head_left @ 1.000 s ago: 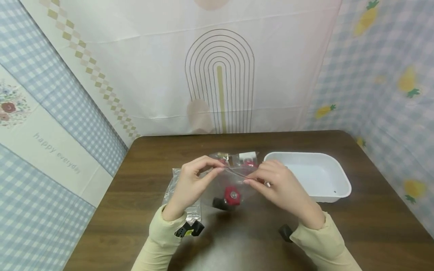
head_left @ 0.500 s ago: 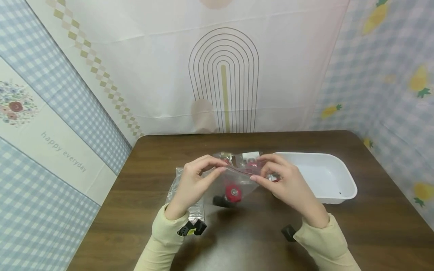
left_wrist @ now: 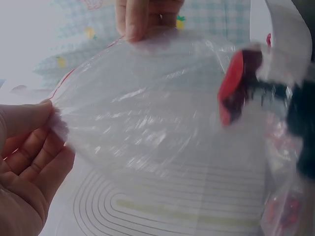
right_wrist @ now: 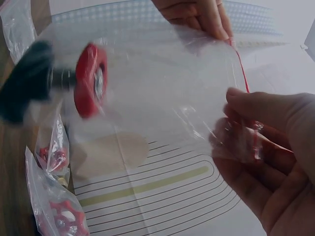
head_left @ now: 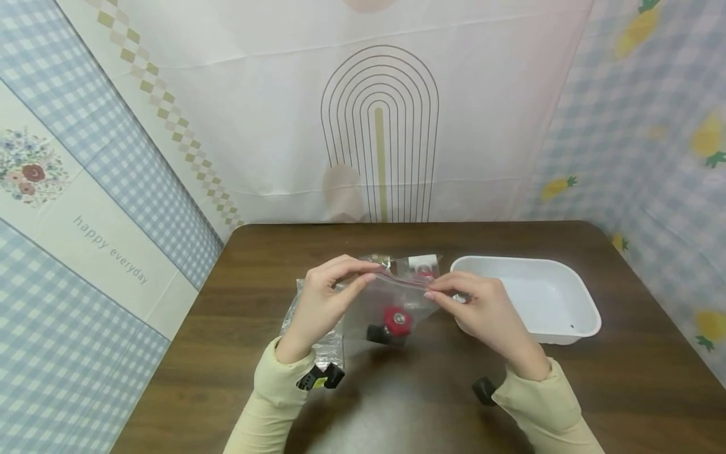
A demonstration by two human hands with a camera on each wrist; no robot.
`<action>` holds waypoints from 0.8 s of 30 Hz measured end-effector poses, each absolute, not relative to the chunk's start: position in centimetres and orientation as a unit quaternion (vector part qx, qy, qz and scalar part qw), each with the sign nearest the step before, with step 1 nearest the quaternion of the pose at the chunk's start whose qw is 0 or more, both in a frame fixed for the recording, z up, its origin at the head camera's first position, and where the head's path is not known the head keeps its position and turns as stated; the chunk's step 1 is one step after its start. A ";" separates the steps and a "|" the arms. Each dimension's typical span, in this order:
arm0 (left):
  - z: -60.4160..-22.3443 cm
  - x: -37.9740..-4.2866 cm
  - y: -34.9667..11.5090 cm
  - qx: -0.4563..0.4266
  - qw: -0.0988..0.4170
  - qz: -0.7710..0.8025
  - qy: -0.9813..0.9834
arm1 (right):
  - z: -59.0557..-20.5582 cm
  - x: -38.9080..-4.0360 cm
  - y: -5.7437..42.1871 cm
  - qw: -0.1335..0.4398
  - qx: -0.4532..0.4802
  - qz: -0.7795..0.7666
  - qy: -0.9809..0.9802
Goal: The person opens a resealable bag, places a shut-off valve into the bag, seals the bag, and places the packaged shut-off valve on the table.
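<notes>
A clear zip bag [head_left: 368, 309] with a red line along its seal hangs between both hands above the table. Down inside it sits a valve with a red handwheel [head_left: 397, 320] and a dark body [head_left: 377, 333]. My left hand [head_left: 326, 302] pinches one end of the seal strip between thumb and fingers. At the other end, my right hand [head_left: 482, 309] pinches the strip the same way. The right wrist view shows the red handwheel [right_wrist: 91, 81] through the plastic, away from the seal, with the dark body blurred.
Behind the held bag lie other clear bags [head_left: 422, 261] containing red handwheels. A flat silvery plastic bag [head_left: 327, 350] lies under the left forearm side. To the right stands a white tray [head_left: 533, 296] on the brown wooden table [head_left: 397, 403]; a patterned cloth [head_left: 272, 126] hangs behind.
My right hand loosens and spreads its fingers, then pinches the seal again slightly farther right. My left hand keeps its pinch. The head view has shifted a little.
</notes>
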State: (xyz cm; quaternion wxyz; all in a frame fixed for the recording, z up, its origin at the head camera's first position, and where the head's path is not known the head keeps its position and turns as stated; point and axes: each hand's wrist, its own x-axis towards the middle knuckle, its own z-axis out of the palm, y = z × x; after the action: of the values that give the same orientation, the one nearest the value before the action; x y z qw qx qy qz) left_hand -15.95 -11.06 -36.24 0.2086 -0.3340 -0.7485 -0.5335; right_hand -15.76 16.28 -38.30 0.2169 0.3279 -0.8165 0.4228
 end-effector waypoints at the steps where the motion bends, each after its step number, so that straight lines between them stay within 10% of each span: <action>1: -36.3 -16.0 -11.1 -0.334 0.206 -0.530 -0.751 | -38.3 -15.7 16.3 0.225 0.328 0.426 -0.813; 24: -37.4 -16.5 -10.1 -0.351 0.211 -0.356 -0.840 | -38.6 -16.5 17.6 0.240 0.346 0.420 -0.804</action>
State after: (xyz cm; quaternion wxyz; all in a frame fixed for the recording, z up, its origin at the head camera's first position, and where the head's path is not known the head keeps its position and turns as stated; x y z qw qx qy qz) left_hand -16.48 -10.14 -37.40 0.2114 -0.3514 -0.8396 -0.3562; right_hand -16.51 17.61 -38.56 0.2404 0.3459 -0.8040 0.4197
